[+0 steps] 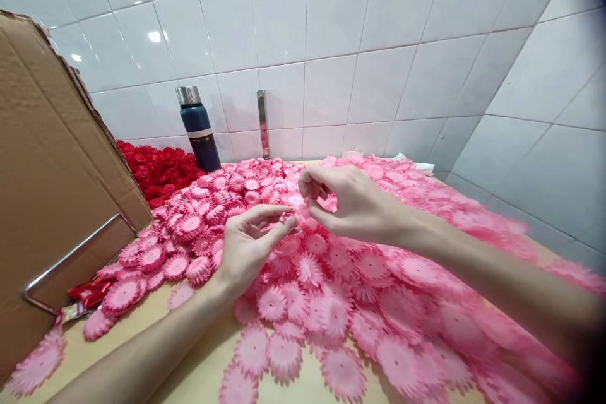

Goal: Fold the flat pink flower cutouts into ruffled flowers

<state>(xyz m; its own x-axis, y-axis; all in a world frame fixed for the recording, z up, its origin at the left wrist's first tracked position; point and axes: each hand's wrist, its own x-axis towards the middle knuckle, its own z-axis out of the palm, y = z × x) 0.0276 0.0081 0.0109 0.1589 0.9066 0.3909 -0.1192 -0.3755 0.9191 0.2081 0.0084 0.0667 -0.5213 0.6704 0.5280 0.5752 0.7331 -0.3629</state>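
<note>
The left hand (255,243) pinches a small pink piece (302,207) between thumb and forefinger, just beside its fingertips. The right hand (348,199) is curled close by, thumb near its bent fingers; whether it grips anything, I cannot tell. A tiled wall (331,19) closes off the room beyond both hands, and a cardboard panel (52,158) with a ragged upper edge bounds the space well to the left hand's left. Pink scalloped discs (284,353) heap under and around the 2 hands, leaving bare tabletop (199,344) beside the left forearm (the air above the hands is open). The pinched piece is blurred, so its facing and long axis cannot be told; many discs nearer than the hands lie flat, 1 dark centre dot upward.
</note>
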